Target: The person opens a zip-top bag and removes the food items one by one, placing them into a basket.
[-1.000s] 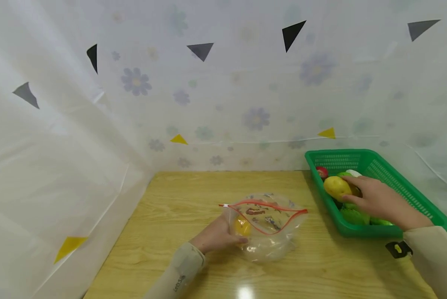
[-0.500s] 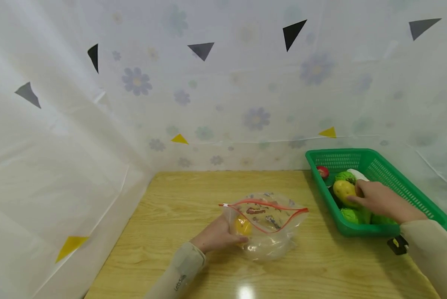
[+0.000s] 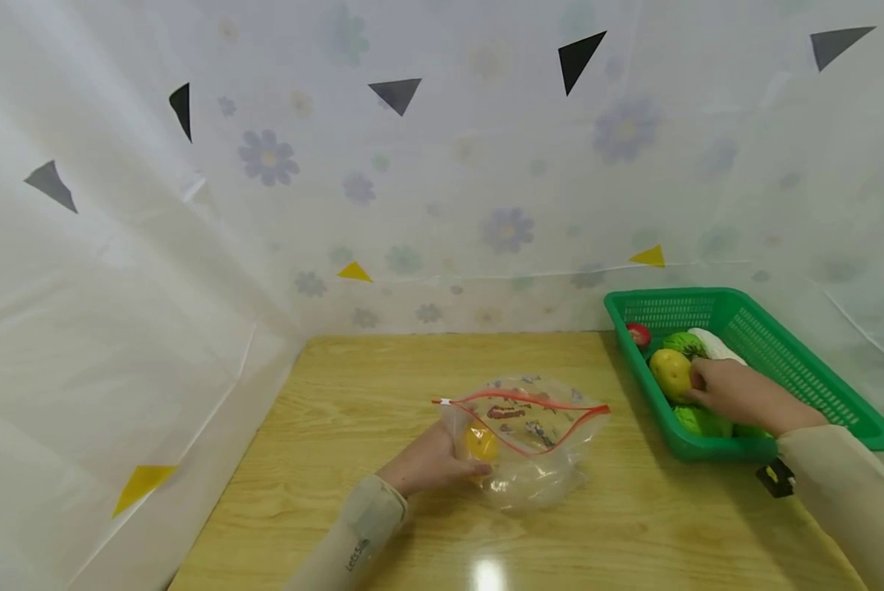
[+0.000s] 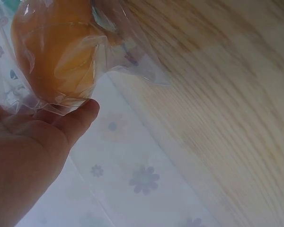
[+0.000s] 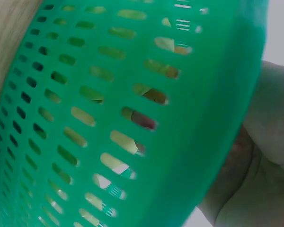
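Note:
My left hand (image 3: 436, 461) holds the side of a clear zip bag (image 3: 533, 480), thumb in front and fingers behind it. The bag's red-edged mouth gapes, and a smooth yellow-orange rounded item (image 4: 57, 56) lies inside near that hand. Over at the green basket (image 3: 826, 373), my right hand (image 3: 744, 398) reaches in with bent fingers beside a yellow potato (image 3: 671, 375). Whether those fingertips grip anything is hidden. In the right wrist view the basket wall covers most of that hand.
Around the potato in the basket lie a red item (image 3: 638, 334), green leafy-looking produce (image 3: 696, 420) and a long white item (image 3: 716, 346). The basket's raised rim surrounds them. Wooden table (image 3: 353, 386) extends left; white patterned sheeting (image 3: 442, 205) stands behind and at the left.
The potato, gripped by my right hand a second ago, has gone lower in the basket, and the fingers have drawn in at its right side. My left hand and the bag stay put.

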### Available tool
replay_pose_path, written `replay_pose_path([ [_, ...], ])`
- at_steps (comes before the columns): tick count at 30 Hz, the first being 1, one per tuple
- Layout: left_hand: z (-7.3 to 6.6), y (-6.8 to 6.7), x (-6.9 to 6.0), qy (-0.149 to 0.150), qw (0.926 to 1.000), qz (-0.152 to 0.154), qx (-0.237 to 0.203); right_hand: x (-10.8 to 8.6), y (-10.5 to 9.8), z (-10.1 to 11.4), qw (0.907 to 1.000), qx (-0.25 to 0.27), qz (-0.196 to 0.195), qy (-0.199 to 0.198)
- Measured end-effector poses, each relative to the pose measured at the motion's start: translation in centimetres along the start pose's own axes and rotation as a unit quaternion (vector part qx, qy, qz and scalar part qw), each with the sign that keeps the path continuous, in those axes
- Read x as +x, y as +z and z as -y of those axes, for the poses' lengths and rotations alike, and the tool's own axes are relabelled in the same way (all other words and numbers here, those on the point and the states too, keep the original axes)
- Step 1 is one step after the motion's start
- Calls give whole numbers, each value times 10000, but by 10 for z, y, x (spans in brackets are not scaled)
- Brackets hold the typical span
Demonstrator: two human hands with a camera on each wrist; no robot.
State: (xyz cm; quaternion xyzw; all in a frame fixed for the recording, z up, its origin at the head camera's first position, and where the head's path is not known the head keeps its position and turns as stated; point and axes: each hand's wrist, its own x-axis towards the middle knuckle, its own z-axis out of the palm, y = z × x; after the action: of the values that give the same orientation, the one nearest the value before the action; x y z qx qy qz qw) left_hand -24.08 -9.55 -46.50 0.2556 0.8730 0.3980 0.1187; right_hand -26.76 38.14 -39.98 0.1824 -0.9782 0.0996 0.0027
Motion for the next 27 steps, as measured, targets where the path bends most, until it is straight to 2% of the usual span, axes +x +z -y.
replay_pose_path([
  [4,-1,-1,1,-54,10000,28,-78,-2,-2,2,9998,-130,129,121],
  [7,-1,-1,1,-82,9999,31,-50,-6,-8,14,9992,-326,93,193],
  [9,-1,-1,1,-91,10000,38,-7,-9,-13,28,9982,-560,-58,208],
  [12,-1,-2,1,-65,10000,35,-26,-12,-23,59,9924,-1073,-599,42],
  [16,-1,-2,1,-27,10000,2,-19,-9,-33,102,9762,-1456,-1464,-666],
  [19,-1,-2,0,-42,10000,-11,-15,-4,-33,135,9672,-1164,-1799,-1367],
  [22,-1,-1,-1,-46,10000,-12,-51,2,-27,165,9568,-646,-1917,-2091],
  [25,-1,-1,-1,-23,9999,3,-130,9,-17,189,9451,-238,-1783,-2729],
  [27,-2,-1,-1,-33,9999,-2,-125,15,-8,201,9412,-97,-1553,-3000],
])
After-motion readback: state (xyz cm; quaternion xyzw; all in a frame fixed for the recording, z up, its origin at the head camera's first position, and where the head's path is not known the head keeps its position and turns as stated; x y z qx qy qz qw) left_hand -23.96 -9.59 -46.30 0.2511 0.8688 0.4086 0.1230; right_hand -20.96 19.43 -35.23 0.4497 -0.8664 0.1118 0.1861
